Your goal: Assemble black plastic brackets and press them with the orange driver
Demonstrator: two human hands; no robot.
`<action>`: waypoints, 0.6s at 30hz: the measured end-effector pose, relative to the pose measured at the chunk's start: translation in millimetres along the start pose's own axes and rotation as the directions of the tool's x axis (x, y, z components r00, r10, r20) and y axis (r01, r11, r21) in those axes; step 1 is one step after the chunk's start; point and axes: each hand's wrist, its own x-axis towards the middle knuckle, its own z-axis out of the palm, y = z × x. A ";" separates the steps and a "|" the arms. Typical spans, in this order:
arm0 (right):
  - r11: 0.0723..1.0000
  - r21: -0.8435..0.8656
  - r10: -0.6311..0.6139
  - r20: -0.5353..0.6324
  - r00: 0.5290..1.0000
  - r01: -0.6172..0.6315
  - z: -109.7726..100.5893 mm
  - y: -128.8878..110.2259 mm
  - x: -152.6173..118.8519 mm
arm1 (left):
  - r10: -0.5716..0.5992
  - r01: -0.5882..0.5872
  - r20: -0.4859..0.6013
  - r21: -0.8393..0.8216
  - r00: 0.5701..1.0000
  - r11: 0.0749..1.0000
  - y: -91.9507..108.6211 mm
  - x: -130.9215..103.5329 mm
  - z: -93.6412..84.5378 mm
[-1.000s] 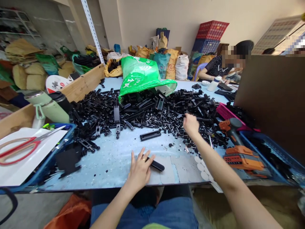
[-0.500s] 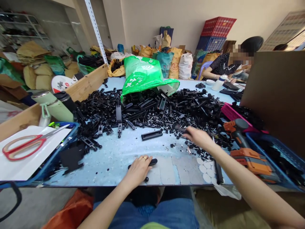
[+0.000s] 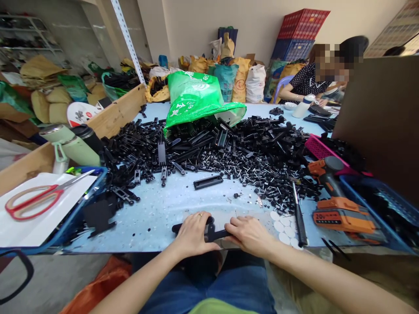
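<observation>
At the table's front edge my left hand presses over a black plastic arm piece, whose ends stick out from under the palm. My right hand pinches the right end of a black plastic bar. The bar's other end meets the piece at my left fingers; whether they are joined I cannot tell. Beyond my hands lies a slotted black part. Loose pins with black heads are heaped behind it.
A green bag rests on the heap of black parts. To the right are a hammer-like tool, an orange cordless drill and a blue basket. Scissors lie on paper at left. A person sits at the far right.
My right hand has come back from the heap of pins to the front edge, bringing a black bar beside my left hand. My left hand stays over its piece.
</observation>
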 end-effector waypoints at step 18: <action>1.000 0.006 0.008 0.001 1.000 -0.008 -13.4 -3.7 2.5 | 0.113 -0.111 -0.022 0.067 0.993 0.992 -7.0 -3.3 7.4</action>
